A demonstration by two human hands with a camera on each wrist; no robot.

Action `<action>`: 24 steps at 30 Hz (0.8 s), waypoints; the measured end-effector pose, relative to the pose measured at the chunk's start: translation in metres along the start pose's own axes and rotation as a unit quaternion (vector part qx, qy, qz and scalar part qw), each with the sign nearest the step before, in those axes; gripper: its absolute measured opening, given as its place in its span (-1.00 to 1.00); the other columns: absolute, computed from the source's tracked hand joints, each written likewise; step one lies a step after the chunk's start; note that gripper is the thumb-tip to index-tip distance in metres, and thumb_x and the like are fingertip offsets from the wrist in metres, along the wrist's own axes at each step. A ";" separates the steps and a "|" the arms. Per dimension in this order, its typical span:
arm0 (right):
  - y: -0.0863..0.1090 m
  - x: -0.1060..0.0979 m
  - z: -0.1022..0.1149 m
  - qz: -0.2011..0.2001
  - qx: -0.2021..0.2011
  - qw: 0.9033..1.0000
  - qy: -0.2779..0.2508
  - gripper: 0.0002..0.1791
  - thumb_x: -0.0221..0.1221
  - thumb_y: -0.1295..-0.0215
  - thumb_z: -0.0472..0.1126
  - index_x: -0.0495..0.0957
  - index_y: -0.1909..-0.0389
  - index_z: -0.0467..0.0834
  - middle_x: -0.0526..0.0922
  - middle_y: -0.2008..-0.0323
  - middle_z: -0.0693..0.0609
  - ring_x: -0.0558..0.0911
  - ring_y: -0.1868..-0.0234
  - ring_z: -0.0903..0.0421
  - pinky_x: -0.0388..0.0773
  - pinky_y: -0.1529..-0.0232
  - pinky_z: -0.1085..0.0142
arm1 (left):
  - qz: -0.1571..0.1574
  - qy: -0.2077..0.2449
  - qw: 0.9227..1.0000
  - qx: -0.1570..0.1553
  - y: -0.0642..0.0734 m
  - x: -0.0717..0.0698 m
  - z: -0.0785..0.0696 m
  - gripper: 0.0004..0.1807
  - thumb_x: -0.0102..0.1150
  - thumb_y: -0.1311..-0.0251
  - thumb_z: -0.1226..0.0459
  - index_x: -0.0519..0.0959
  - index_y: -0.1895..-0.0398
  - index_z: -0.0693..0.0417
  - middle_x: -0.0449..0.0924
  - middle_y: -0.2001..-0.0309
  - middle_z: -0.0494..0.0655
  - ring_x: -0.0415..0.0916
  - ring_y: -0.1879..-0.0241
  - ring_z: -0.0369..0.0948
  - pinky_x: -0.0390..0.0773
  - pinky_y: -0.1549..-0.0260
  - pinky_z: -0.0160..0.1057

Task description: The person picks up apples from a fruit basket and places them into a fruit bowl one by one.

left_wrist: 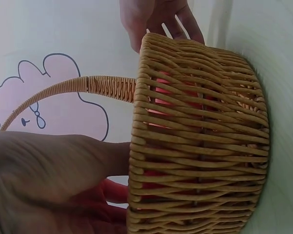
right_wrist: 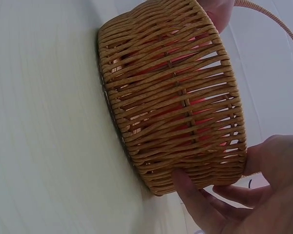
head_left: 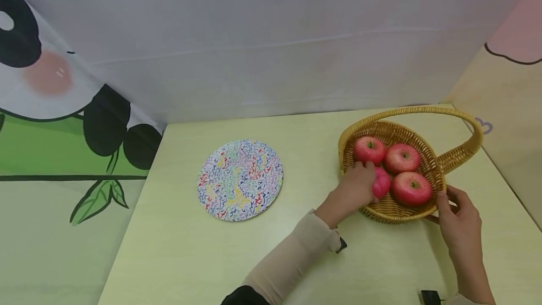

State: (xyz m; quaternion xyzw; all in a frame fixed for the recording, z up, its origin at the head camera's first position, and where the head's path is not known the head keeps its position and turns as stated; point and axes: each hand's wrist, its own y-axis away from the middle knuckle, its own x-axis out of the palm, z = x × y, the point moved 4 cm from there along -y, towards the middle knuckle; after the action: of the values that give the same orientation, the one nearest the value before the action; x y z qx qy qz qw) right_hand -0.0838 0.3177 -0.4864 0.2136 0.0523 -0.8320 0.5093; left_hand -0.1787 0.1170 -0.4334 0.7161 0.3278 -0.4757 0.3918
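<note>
A woven wicker basket point(head_left: 394, 218) with a tall arched handle stands on the table's right side. Three red apples point(head_left: 412, 188) lie in it, beside a deeper-pink round fruit point(head_left: 381, 183). My left hand point(head_left: 357, 185) reaches in over the near-left rim, its fingers curled round the pink fruit and partly covering it. In the left wrist view the basket wall hides that hand's fingertips. My right hand point(head_left: 461, 220) holds the basket's near-right rim, thumb at the top edge. The right wrist view shows its fingers point(right_wrist: 192, 195) against the outside of the weave.
A round board or plate point(head_left: 240, 180) covered in multicoloured squiggles lies left of the basket. A white cloth wall point(head_left: 271, 60) rises behind the table point(head_left: 178, 258). Printed cartoon panels flank both sides, and the basket handle arches over the right edge.
</note>
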 end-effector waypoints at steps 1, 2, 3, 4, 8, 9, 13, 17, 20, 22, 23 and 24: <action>0.000 0.000 0.000 -0.002 0.000 1.000 0.000 -0.37 -0.03 -0.62 -0.02 0.27 -0.52 -0.32 0.43 0.07 0.41 0.58 0.26 0.55 0.70 0.42 0.51 | -0.003 0.004 1.000 0.002 0.000 0.001 0.000 -0.26 0.57 -0.07 -0.04 0.44 -0.22 0.03 0.58 -0.01 -0.15 0.52 -0.05 -0.25 0.53 -0.03 -0.38; 0.000 0.000 0.000 -0.003 0.001 1.000 -0.001 -0.37 -0.03 -0.62 -0.02 0.28 -0.52 -0.32 0.43 0.07 0.41 0.58 0.26 0.54 0.69 0.42 0.51 | -0.007 0.006 1.000 0.004 0.000 0.001 0.001 -0.26 0.58 -0.07 -0.04 0.44 -0.21 0.03 0.58 0.00 -0.15 0.52 -0.04 -0.26 0.53 -0.03 -0.38; 0.000 0.001 0.001 -0.005 0.001 1.000 -0.001 -0.38 -0.03 -0.62 -0.03 0.28 -0.52 -0.32 0.43 0.08 0.41 0.58 0.27 0.54 0.69 0.42 0.51 | -0.010 0.011 1.000 0.005 0.001 0.002 0.001 -0.27 0.58 -0.06 -0.04 0.45 -0.20 0.03 0.58 0.01 -0.16 0.52 -0.03 -0.26 0.53 -0.02 -0.38; 0.001 0.001 0.001 -0.006 0.000 1.000 -0.001 -0.38 -0.03 -0.62 -0.03 0.28 -0.52 -0.32 0.43 0.08 0.41 0.58 0.27 0.54 0.69 0.43 0.51 | -0.015 0.012 1.000 0.008 0.001 0.002 0.002 -0.28 0.58 -0.06 -0.04 0.45 -0.20 0.02 0.59 0.01 -0.17 0.53 -0.03 -0.26 0.53 -0.01 -0.38; 0.001 0.001 0.001 -0.011 0.004 1.000 0.001 -0.38 -0.03 -0.62 -0.03 0.28 -0.52 -0.30 0.44 0.08 0.41 0.58 0.27 0.55 0.69 0.43 0.52 | -0.036 0.034 0.999 0.013 0.000 0.003 0.004 -0.27 0.60 -0.05 -0.02 0.45 -0.22 0.01 0.57 0.01 -0.16 0.53 -0.01 -0.25 0.55 0.07 -0.39; 0.001 0.001 0.001 -0.012 0.006 1.000 0.003 -0.38 -0.03 -0.62 -0.02 0.28 -0.52 -0.30 0.43 0.08 0.41 0.58 0.27 0.55 0.69 0.43 0.52 | -0.040 0.042 0.998 0.013 0.000 0.004 0.004 -0.26 0.60 -0.04 -0.01 0.45 -0.23 0.00 0.57 0.00 -0.16 0.54 -0.01 -0.24 0.56 0.08 -0.39; 0.001 0.001 0.000 -0.017 0.011 1.000 0.014 -0.37 -0.04 -0.62 -0.01 0.28 -0.52 -0.30 0.43 0.07 0.38 0.56 0.27 0.57 0.68 0.43 0.53 | -0.049 0.073 0.996 0.019 0.002 0.003 0.006 -0.21 0.60 -0.05 0.02 0.42 -0.31 -0.01 0.55 -0.04 -0.15 0.55 -0.03 -0.24 0.58 0.06 -0.40; 0.001 0.001 0.000 -0.020 0.012 1.000 0.017 -0.37 -0.03 -0.61 -0.01 0.29 -0.52 -0.30 0.44 0.06 0.37 0.57 0.28 0.59 0.68 0.44 0.53 | -0.057 0.093 0.994 0.032 0.005 0.002 0.008 -0.19 0.58 -0.08 0.03 0.39 -0.37 -0.01 0.55 -0.09 -0.15 0.55 -0.06 -0.25 0.59 0.01 -0.41; 0.001 0.002 0.000 -0.022 0.011 0.999 0.021 -0.37 -0.03 -0.61 0.00 0.30 -0.51 -0.30 0.47 0.03 0.32 0.58 0.29 0.60 0.67 0.44 0.53 | -0.065 0.109 0.991 0.041 0.008 0.001 0.010 -0.14 0.57 -0.10 0.03 0.36 -0.44 -0.02 0.55 -0.17 -0.13 0.56 -0.11 -0.24 0.60 -0.04 -0.40; 0.001 0.002 0.000 -0.024 0.012 0.999 0.025 -0.37 -0.03 -0.61 0.00 0.30 -0.51 -0.29 0.51 -0.02 0.19 0.57 0.29 0.61 0.67 0.44 0.55 | -0.071 0.132 0.988 0.045 0.011 0.000 0.012 -0.10 0.57 -0.11 0.05 0.32 -0.49 -0.04 0.53 -0.22 -0.12 0.55 -0.16 -0.23 0.60 -0.07 -0.39; 0.001 0.003 -0.001 -0.024 0.011 0.999 0.027 -0.37 -0.03 -0.62 0.00 0.30 -0.51 -0.29 0.52 -0.06 0.11 0.56 0.29 0.61 0.66 0.44 0.55 | -0.073 0.143 0.986 0.046 0.012 0.000 0.013 -0.08 0.58 -0.11 0.05 0.31 -0.51 -0.06 0.52 -0.26 -0.12 0.54 -0.19 -0.23 0.60 -0.09 -0.38; 0.001 0.003 -0.001 -0.023 0.011 0.999 0.029 -0.37 -0.04 -0.62 0.00 0.30 -0.52 -0.29 0.51 -0.11 0.03 0.55 0.29 0.61 0.66 0.44 0.56 | -0.078 0.153 0.984 0.047 0.014 -0.001 0.014 -0.07 0.58 -0.10 0.06 0.31 -0.52 -0.07 0.52 -0.27 -0.12 0.53 -0.20 -0.23 0.61 -0.10 -0.37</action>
State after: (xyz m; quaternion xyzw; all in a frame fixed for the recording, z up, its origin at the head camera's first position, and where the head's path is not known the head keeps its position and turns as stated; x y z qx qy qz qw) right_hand -0.0841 0.3151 -0.4883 0.2423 0.0629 -0.8372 0.4863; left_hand -0.1734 0.0980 -0.4319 0.7707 0.4158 -0.4040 0.2645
